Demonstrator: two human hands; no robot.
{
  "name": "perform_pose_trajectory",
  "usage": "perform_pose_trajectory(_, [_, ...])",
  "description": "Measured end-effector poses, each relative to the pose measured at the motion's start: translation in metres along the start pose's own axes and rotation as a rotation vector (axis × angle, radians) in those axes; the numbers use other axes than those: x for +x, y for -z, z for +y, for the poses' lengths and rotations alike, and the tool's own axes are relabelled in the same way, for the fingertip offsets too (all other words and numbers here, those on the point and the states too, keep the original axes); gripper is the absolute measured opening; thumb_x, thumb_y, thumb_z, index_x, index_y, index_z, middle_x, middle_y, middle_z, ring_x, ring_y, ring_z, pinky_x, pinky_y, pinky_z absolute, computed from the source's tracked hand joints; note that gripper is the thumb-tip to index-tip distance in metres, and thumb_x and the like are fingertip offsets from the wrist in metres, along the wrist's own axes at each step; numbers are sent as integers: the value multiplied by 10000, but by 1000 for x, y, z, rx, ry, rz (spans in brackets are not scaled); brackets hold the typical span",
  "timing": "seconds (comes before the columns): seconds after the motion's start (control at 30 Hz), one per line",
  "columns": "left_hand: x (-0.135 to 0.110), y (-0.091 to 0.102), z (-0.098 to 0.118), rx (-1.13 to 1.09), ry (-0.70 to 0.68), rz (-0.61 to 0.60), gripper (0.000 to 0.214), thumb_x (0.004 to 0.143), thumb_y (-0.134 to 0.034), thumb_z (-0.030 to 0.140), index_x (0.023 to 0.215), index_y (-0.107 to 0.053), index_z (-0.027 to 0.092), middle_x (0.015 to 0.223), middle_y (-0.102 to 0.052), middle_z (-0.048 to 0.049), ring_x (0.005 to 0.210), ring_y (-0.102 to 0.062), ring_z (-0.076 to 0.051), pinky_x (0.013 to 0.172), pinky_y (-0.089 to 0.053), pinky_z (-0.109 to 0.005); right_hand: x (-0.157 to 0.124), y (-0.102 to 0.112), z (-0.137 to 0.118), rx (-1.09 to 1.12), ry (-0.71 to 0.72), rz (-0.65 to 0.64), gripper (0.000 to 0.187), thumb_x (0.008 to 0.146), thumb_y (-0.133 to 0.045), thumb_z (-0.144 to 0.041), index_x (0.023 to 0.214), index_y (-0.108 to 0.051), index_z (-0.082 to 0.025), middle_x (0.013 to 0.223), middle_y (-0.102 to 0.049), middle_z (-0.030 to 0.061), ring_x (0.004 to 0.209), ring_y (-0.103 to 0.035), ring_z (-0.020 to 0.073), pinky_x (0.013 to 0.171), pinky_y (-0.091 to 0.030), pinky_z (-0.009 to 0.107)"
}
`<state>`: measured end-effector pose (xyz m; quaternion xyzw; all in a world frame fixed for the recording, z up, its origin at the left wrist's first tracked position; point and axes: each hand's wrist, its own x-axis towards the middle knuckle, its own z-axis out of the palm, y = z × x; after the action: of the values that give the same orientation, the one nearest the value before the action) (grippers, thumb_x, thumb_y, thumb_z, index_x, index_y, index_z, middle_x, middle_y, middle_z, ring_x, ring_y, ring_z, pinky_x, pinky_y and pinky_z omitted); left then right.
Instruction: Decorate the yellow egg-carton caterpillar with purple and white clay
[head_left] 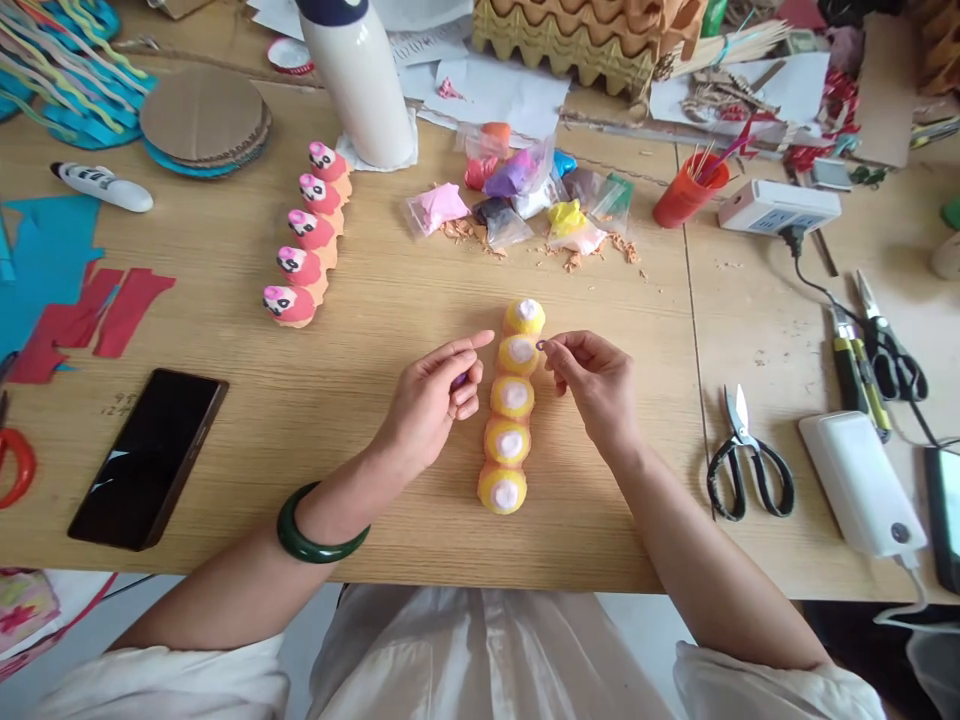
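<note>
A strip of egg carton (528, 398) lies lengthwise in front of me, its bumps yellow with a white clay disc on each. To its left is my left hand (442, 385), index finger stretched out and the others curled round a bit of purple clay (459, 381). Over the strip's right edge, near the second bump from the far end, my right hand (592, 375) pinches a tiny purple clay loop (540, 345). Whether the loop touches the strip I cannot tell. A second carton strip (330, 252), pink-red with little faces, stands farther back to the left.
Bags of coloured clay (517, 180) lie behind the strip, with orange crumbs around. A red cup (690, 190) of sticks, black-handled scissors (746, 460) and a white power bank (862, 485) are on the right. A phone (148, 460) lies left; a white bottle (360, 85) stands behind.
</note>
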<state>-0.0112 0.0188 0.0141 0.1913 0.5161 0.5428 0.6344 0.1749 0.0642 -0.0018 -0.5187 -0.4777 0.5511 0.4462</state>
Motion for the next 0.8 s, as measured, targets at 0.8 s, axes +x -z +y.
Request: perform_pose_trajectory(0.8, [85,-16,-2,330,-292,-247,285,898,-761,409,1017,-858,169,811,-704,-47,568,-487,-94,442,-349,-201,30,-11,12,-493,455,111,104,1001,-700,-286,914,-742,-248,816,-712,8,726,-547,155,674,-486,319])
